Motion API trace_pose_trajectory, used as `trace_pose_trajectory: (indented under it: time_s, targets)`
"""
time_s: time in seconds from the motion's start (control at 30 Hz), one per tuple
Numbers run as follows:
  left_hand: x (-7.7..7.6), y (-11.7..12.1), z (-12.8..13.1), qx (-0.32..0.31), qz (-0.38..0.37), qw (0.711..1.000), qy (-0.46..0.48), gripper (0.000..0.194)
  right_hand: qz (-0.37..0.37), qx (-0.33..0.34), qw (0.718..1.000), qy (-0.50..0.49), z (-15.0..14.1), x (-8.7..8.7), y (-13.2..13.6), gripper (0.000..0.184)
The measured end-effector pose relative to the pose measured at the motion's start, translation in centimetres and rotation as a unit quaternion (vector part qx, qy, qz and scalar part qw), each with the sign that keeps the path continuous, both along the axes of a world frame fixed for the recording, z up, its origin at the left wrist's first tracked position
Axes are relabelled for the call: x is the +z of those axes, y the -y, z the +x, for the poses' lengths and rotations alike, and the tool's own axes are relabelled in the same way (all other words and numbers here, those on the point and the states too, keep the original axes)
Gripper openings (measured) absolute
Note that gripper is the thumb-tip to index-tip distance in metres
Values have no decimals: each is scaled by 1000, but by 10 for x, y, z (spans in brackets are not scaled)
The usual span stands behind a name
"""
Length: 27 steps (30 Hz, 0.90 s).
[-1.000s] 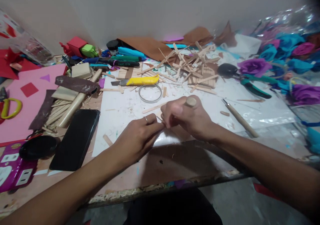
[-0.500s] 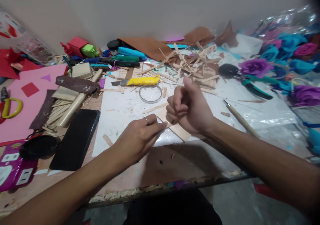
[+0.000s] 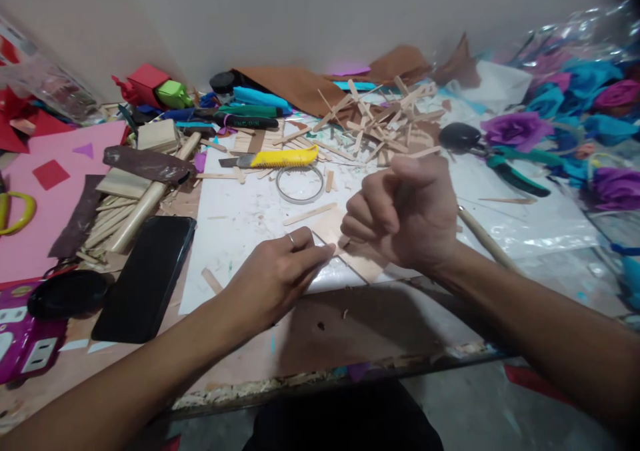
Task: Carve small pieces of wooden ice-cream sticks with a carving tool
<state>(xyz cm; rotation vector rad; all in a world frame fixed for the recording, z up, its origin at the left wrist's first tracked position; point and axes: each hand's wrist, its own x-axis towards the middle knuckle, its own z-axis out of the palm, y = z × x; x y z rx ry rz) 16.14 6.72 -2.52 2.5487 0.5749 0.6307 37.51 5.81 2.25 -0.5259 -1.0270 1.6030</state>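
My left hand (image 3: 290, 267), with a ring on one finger, is closed in a pinch, its fingertips at the near left edge of a thin pale wooden piece (image 3: 366, 264). What lies between those fingertips is too small to make out. Just to the right, my right hand (image 3: 405, 214) is curled like a fist over the same wooden piece, thumb side up. A tiny bit shows by its lowest finger; whether the hand grips it is unclear. Beyond the hands lie a flat craft stick (image 3: 310, 214), a grey ring (image 3: 300, 201) and a yellow utility knife (image 3: 285, 158).
A heap of craft sticks (image 3: 385, 127) lies at the back. A phone (image 3: 145, 281) and bundled sticks (image 3: 107, 224) are on the left. To the right are a wooden-handled tool (image 3: 485, 237), green-handled pliers (image 3: 517, 177) and paper flowers (image 3: 517, 131). White sheeting (image 3: 240, 237) covers the middle.
My right hand has moved right and slightly towards me, uncovering more of the wooden piece. My left hand stays almost where it was. The view has shifted slightly.
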Motion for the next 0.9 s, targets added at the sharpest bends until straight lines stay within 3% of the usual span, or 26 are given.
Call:
trace_pose_trajectory:
  time_s: [0.23,0.5,0.77,0.83,0.9]
  targets:
    - [1,3,3,24,-36,999,2,23,37,-117,991,47,-14,-8,22,58]
    - [4,-1,-1,0,-21,1000,-1,22,121,-129,974,140,-16,-15,26,56]
    - [9,1,3,4,-9,1000,-25,25,-62,-183,978,-75,-12,-3,5,57]
    - [10,1,4,11,-9,1000,-20,25,-74,-196,975,-79,-7,1,3,58]
    - [11,0,4,12,-16,1000,-19,25,-40,-205,976,-54,-3,6,7,60]
